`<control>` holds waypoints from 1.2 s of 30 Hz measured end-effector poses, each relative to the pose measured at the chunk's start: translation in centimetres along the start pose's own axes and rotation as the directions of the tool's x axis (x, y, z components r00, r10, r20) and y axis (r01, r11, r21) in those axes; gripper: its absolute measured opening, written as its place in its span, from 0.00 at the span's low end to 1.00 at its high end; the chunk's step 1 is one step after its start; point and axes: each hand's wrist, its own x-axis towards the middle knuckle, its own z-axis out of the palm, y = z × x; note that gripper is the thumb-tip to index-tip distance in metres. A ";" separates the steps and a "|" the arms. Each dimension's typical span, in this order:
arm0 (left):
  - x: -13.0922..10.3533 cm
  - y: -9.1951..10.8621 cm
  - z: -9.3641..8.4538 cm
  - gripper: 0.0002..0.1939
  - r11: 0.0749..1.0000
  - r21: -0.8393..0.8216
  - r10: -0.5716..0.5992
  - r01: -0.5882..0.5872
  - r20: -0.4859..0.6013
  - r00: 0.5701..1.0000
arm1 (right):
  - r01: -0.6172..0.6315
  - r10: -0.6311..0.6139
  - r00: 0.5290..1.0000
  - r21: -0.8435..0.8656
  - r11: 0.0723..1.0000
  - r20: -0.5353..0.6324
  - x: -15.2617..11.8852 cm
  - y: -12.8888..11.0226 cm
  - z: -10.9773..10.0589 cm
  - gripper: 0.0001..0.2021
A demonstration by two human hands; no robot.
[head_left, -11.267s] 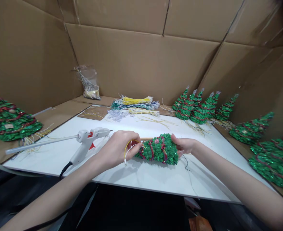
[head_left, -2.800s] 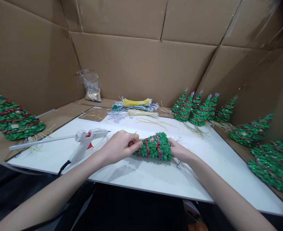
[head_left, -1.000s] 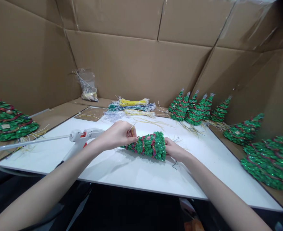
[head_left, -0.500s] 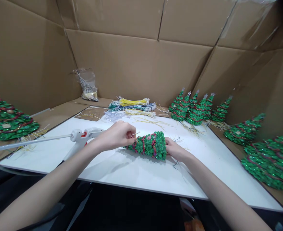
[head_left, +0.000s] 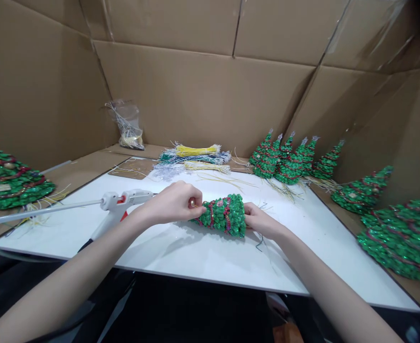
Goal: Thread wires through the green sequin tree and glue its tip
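Note:
A small green Christmas tree (head_left: 227, 215) with red garland lies on its side, its wide base toward the right. At that base my right hand (head_left: 261, 221) is closed, gripping the rim, with some fingers hidden behind or inside it. My left hand (head_left: 176, 202) is pinched over the narrow end, which it covers. A thin pale wire (head_left: 196, 206) shows at its fingertips, beside a small round brownish-gold bead (head_left: 191, 202). Dark wires (head_left: 260, 242) trail from the base. Left of my left hand, a white glue gun (head_left: 115, 205) with a long glue stick rests on the white board (head_left: 210, 264).
Several finished trees (head_left: 291, 162) stand at the back right, with larger ones (head_left: 403, 238) along the right edge. Another tree (head_left: 13, 178) is at far left. Bundles of yellow wire (head_left: 198, 151) and a plastic bag (head_left: 129, 126) lie near the cardboard wall (head_left: 181, 95).
The left fingers have shifted at the narrow end, and the wire tip that stuck up above them no longer does; the bead now shows there. The right hand keeps its grip.

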 end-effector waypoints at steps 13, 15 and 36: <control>1.0 -0.3 -0.4 0.11 0.999 -0.022 0.035 -0.034 0.057 0.998 | -0.005 0.005 0.999 -0.006 1.000 0.034 -0.2 -0.2 -0.3 0.11; 1.4 -0.3 -0.6 0.10 0.999 -0.029 0.035 -0.032 0.096 0.995 | -0.001 0.002 0.999 -0.011 1.000 0.044 -0.2 -0.2 -0.4 0.11; 2.1 -1.1 -1.7 0.11 0.996 -0.077 0.047 -0.035 0.160 0.986 | -0.023 0.023 0.998 -0.010 1.000 0.058 -1.5 -1.3 -2.1 0.08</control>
